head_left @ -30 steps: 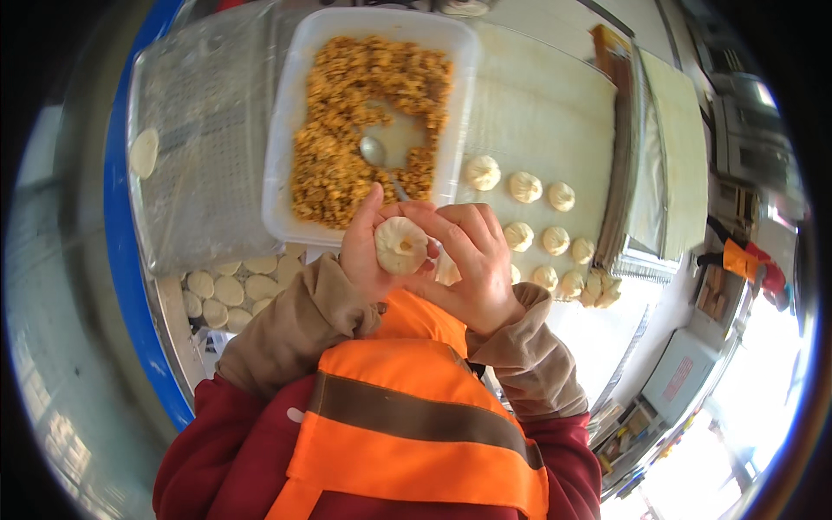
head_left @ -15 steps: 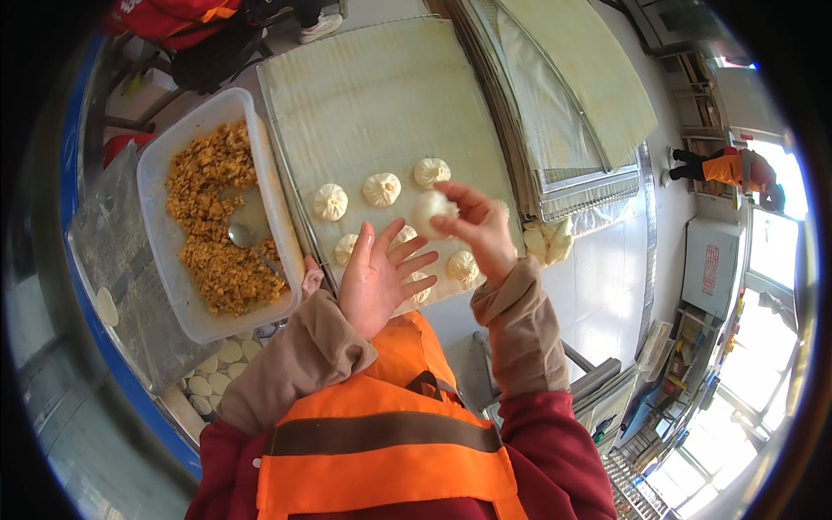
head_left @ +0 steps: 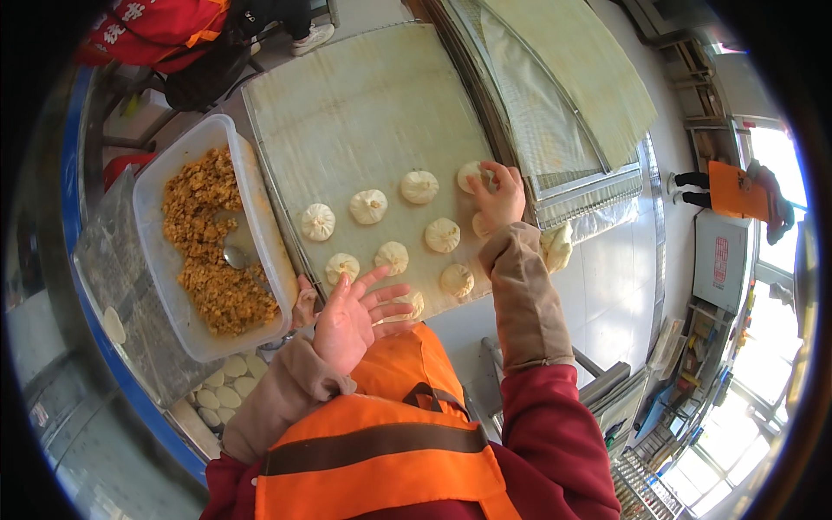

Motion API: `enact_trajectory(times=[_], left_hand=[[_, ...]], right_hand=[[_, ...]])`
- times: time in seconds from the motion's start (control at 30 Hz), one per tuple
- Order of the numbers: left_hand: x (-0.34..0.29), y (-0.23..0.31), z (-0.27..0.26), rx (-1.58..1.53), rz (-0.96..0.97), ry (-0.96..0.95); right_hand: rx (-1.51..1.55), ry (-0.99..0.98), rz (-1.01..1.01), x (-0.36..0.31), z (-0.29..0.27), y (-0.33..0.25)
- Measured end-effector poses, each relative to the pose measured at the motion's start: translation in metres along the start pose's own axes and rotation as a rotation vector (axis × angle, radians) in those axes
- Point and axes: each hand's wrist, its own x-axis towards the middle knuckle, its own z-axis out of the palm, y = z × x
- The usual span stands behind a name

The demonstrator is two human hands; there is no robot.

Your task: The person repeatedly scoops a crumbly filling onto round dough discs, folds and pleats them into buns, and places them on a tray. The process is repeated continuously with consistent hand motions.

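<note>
Head: bun (head_left: 467,178) apparently against right fingers (head_left: 503,178)

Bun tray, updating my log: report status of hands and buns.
Right hand at farthest bun on tray, grip unclear. Left hand open, holding nothing. Neighbouring bun close, partly hidden by right hand.

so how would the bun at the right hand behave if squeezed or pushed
The bun at the right hand would likely dent if squeezed: its pale dough looks soft. Being squat on a flat sheet, it may drag rather than roll. Gathered tops on neighbouring buns suggest pleats that could pull open.
</note>
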Motion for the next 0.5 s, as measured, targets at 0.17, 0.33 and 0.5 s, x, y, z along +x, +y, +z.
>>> enact_trajectory(times=[0.17,0.33,0.5], left_hand=[[-0.014,0.005,-0.015,-0.026,0.009,0.053],[-0.046,0.012,-0.044,-0.097,0.048,0.032],[-0.115,0.029,-0.102,-0.145,0.239,0.064]], right_hand=[[0.316,-0.138,0.194,0.013,-0.003,-0.001],[0.149,-0.194,0.235,0.025,-0.007,-0.017],[0.129,-0.179,-0.099,-0.014,0.005,-0.116]])
